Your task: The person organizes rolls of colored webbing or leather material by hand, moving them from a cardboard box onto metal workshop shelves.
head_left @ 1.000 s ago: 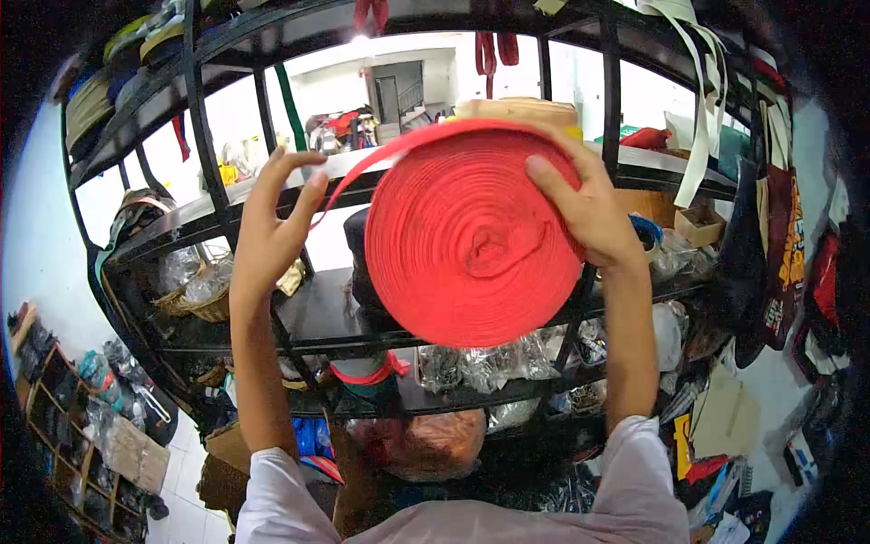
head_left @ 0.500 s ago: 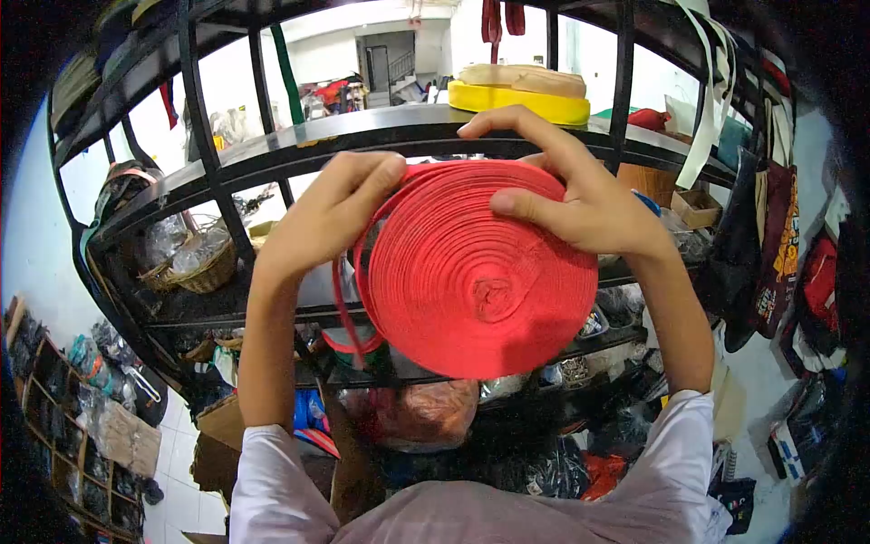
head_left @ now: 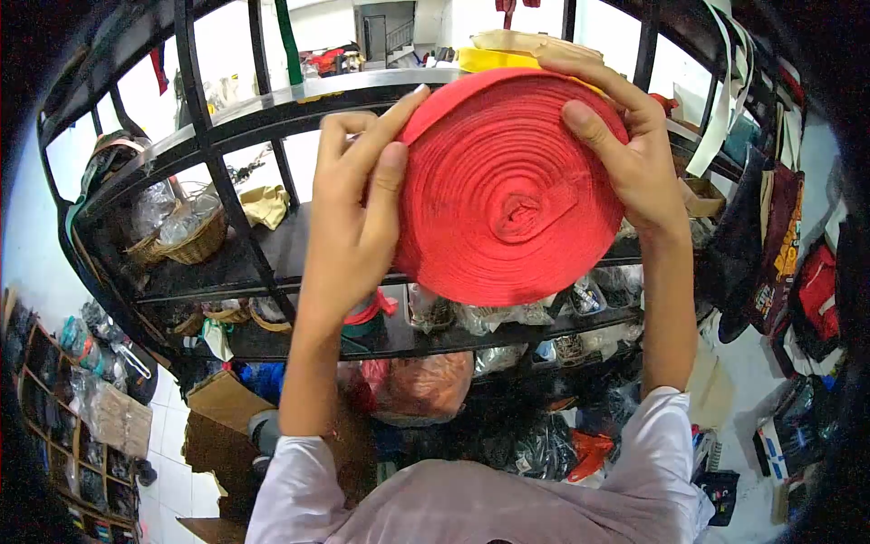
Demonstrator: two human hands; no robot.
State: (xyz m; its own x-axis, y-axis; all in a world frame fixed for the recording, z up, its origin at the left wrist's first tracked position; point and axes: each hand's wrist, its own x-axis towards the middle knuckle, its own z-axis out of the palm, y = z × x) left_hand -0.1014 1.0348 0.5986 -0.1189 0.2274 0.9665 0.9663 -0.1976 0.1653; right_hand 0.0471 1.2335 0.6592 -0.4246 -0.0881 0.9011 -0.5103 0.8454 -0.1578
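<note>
A large roll of red webbing tape (head_left: 507, 190), wound in a flat spiral, is held up in front of the shelf with its face toward me. My right hand (head_left: 621, 136) grips its upper right edge, thumb on the face and fingers over the rim behind. At the left rim is my left hand (head_left: 367, 181), its thumb and index finger at the edge and the other fingers bent. Just behind the roll's top, a yellow roll (head_left: 485, 60) with a beige roll (head_left: 535, 42) on it lies on the upper shelf.
A black metal shelf rack (head_left: 353, 95) spans the view ahead. It holds a wicker basket (head_left: 195, 238) with plastic bags and, lower down, an orange plastic-wrapped bundle (head_left: 426, 381). Bags (head_left: 779, 227) hang at the right. A torn cardboard box (head_left: 222, 435) stands at lower left.
The red roll has moved up and slightly right with both hands. The loose strip that hung at its left no longer shows, and my left hand has turned more upright against the rim.
</note>
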